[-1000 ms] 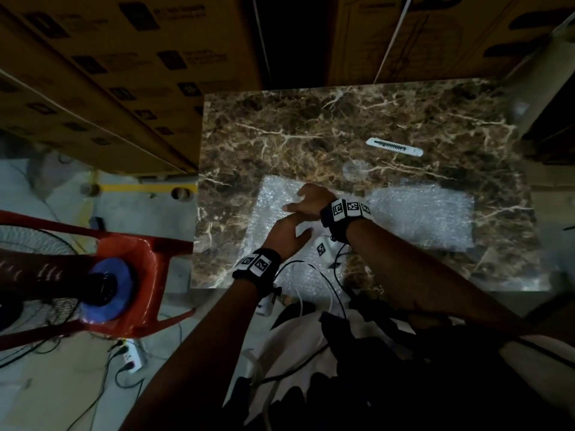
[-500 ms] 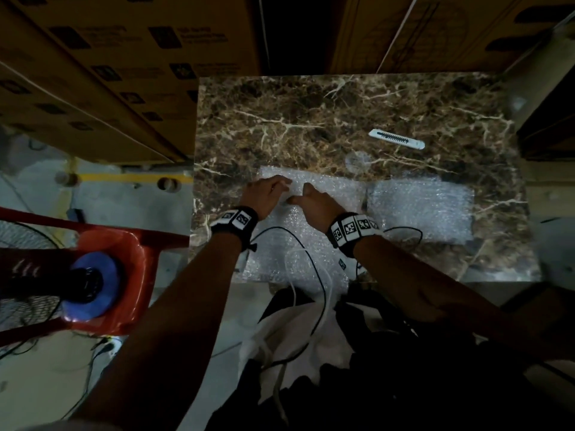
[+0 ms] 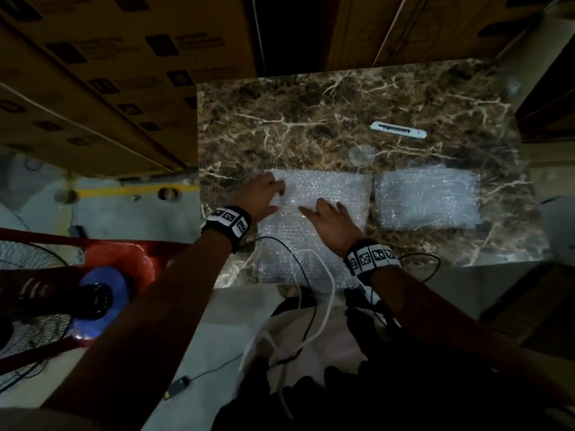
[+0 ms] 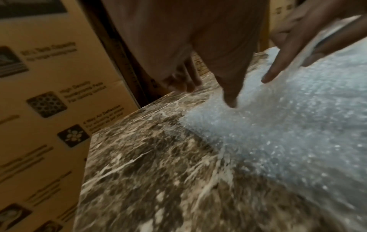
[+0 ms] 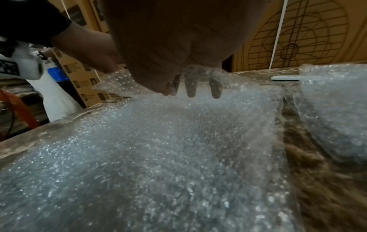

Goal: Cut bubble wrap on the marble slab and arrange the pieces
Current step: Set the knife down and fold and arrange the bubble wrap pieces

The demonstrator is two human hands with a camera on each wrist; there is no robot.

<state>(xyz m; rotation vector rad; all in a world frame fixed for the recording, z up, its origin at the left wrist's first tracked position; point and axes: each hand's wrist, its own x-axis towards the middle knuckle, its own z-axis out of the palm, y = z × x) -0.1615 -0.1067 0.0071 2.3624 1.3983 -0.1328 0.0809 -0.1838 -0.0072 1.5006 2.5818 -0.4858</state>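
Note:
A large bubble wrap sheet lies on the left half of the marble slab, reaching its near edge. A smaller cut piece lies just to its right with a narrow gap between them. My left hand is at the sheet's far left corner. Its thumb tip presses the wrap, and its fingers point straight down past the edge. My right hand rests on the sheet with straight fingers that show through a raised layer of wrap. A white cutter lies far right, untouched.
Cardboard boxes stand behind and to the left of the slab. A red plastic stool and a fan are on the floor at the left. Black and white cables trail over the sheet's near part.
Both hands slid from the sheet's near middle to its far part and spread apart. The large sheet now lies square beside the smaller piece.

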